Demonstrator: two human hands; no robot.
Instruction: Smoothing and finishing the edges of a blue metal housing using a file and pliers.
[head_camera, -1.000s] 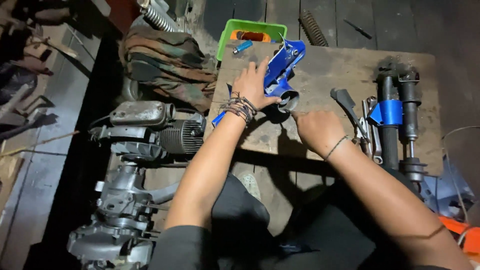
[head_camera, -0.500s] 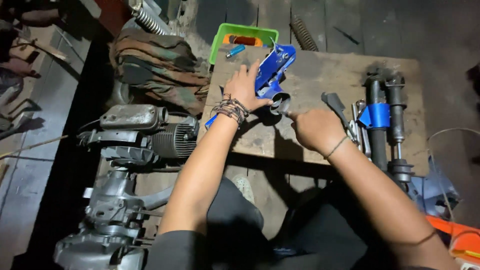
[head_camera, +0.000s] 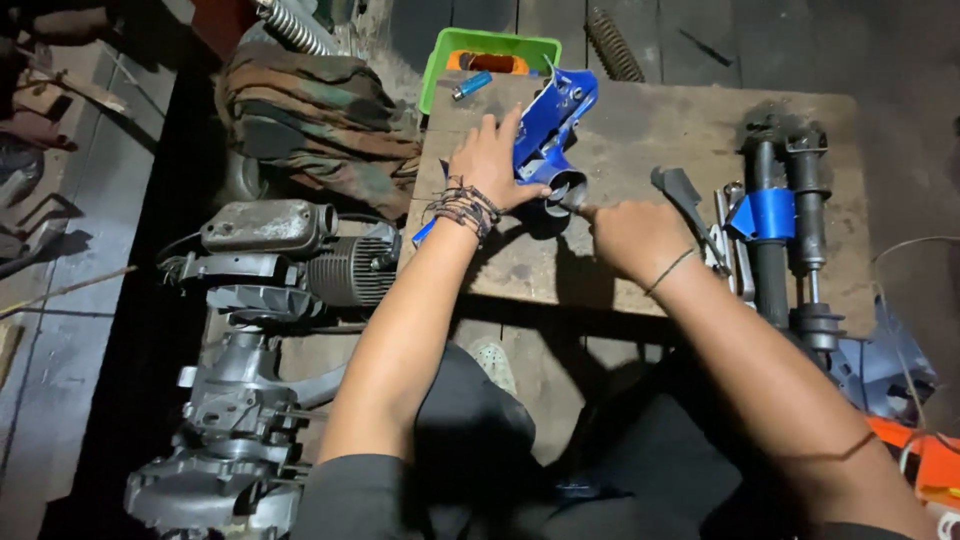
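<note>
The left hand (head_camera: 492, 165) clamps the blue painted metal bracket (head_camera: 552, 125) on the worn wooden board (head_camera: 640, 120). The right hand (head_camera: 635, 235) is closed at the bracket's round end. A green plastic tray (head_camera: 440, 60) lies behind the bracket; black shock absorbers with a blue clamp (head_camera: 775, 215) lie right of it.

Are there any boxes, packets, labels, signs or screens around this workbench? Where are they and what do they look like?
No labels, signs or screens show.
Green tray: an open plastic bin at the far edge of the wooden board, rectangular, bright green, with something orange inside.
Blue lighter: lies at the tray's front edge, small, slim, blue with a metal end.
Nothing else resembles packaging; the left hand rests on a blue metal part.
</note>
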